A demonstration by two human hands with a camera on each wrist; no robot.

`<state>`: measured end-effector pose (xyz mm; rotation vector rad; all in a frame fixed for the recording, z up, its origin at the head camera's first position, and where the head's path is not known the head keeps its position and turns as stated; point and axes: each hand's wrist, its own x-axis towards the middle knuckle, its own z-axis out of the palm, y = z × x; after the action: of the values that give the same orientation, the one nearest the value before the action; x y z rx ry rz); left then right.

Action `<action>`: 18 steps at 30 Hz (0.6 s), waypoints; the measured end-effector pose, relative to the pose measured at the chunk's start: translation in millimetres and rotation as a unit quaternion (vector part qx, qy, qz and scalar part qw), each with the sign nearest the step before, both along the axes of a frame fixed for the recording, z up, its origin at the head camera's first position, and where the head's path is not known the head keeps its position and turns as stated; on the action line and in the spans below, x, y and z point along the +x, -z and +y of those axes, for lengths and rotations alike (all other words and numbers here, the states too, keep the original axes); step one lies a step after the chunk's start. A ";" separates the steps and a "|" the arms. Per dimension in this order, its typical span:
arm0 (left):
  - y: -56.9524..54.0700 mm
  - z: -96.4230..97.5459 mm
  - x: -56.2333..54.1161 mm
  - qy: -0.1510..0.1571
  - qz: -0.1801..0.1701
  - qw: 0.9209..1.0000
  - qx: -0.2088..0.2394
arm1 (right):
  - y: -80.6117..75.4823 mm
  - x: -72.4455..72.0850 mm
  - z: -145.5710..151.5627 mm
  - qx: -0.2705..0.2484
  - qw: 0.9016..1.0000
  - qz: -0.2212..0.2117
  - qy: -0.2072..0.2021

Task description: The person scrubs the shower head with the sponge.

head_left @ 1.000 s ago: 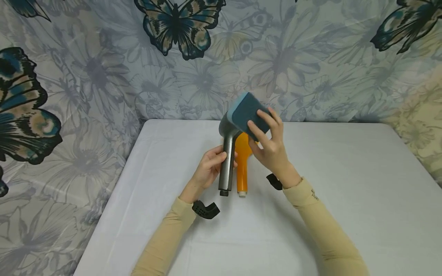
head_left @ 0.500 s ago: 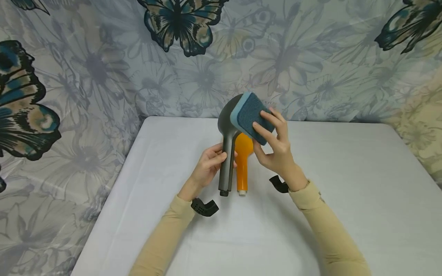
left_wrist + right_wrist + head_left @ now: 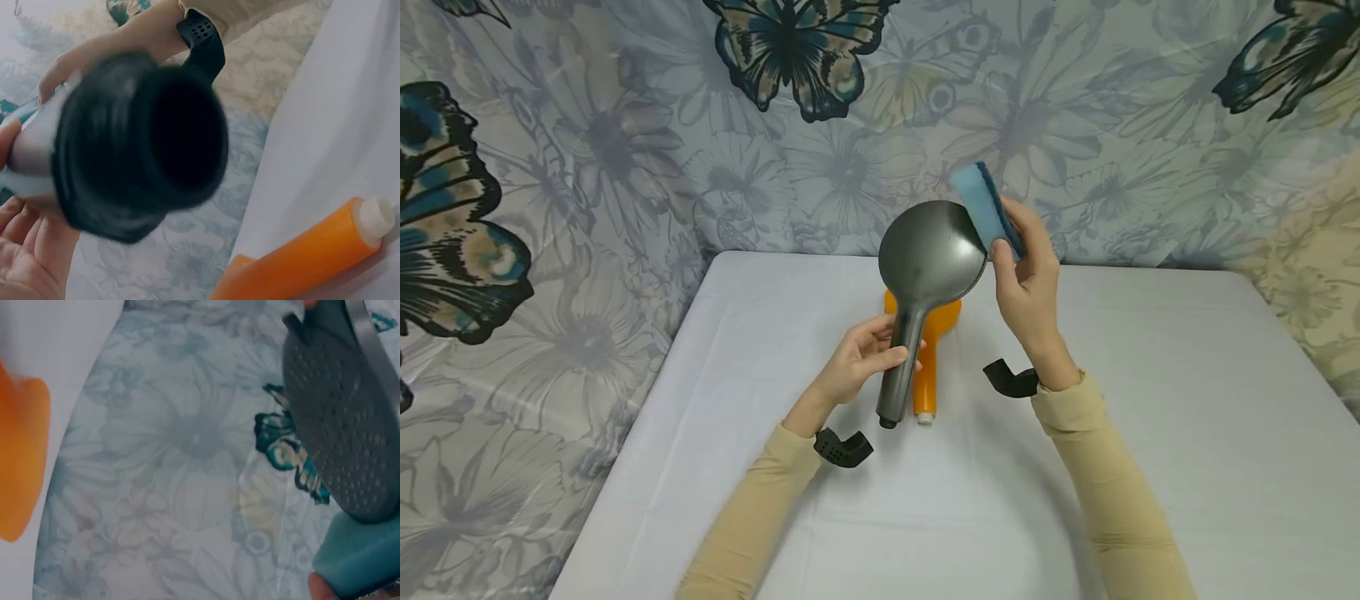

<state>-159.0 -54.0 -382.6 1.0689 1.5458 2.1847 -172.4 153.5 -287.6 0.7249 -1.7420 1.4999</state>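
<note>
In the head view my left hand (image 3: 857,358) grips the handle of a dark grey shower head (image 3: 928,250), held up above the table with its smooth back toward the head camera. My right hand (image 3: 1033,279) pinches a blue sponge (image 3: 981,204) with a darker scouring side, pressed to the right edge of the round head. The right wrist view shows the nozzle face (image 3: 340,425) with the sponge at its rim. Close to the left wrist camera is the dark threaded end (image 3: 137,144) of the handle.
An orange shower head (image 3: 927,375) with a white threaded end lies on the white table (image 3: 760,333) behind the grey one, partly hidden by it. Black wrist straps (image 3: 844,448) stick out below both wrists. A butterfly-print cloth (image 3: 850,167) hangs behind the table.
The grey shower head has turned so its round back faces the head camera. The sponge has moved right and up to the head's right edge and now stands edge-on.
</note>
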 end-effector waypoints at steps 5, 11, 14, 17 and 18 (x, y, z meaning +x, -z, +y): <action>-5.2 3.2 3.9 -0.050 0.011 0.998 0.023 | 9.5 13.3 -6.9 -0.010 1.000 0.026 -0.013; -5.5 2.4 3.1 -0.089 0.029 0.996 0.001 | 19.4 22.0 -9.2 -0.008 1.000 0.010 -0.011; -7.6 -1.5 3.6 -0.091 0.039 0.994 -0.047 | 14.4 19.1 -6.7 0.001 1.000 -0.006 0.016; -14.6 -4.9 7.0 -0.091 0.069 0.988 -0.103 | 5.0 13.3 -3.4 0.014 0.999 -0.017 0.037; -17.2 -5.8 8.4 -0.093 0.083 0.985 -0.119 | 2.8 11.3 -2.0 0.016 0.999 -0.021 0.041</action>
<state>-150.7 -59.8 -365.4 1.0896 1.9964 1.9975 -161.1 151.5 -290.4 0.6335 -1.8100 1.4443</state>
